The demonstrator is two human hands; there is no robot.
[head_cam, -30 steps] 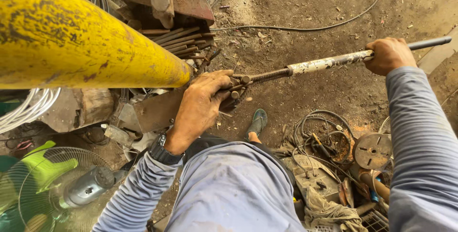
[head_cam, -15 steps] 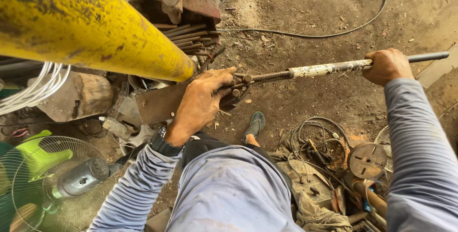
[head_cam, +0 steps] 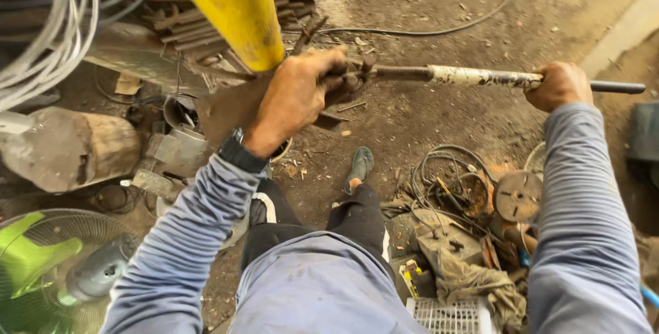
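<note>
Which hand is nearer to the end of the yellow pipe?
The left hand. It grips the head of the long tool just below and to the right of the yellow pipe end. The right hand holds the tool's handle far away.

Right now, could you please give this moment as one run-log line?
left hand: grips head end of long painted metal rod | right hand: grips rod | yellow pipe: above
</note>
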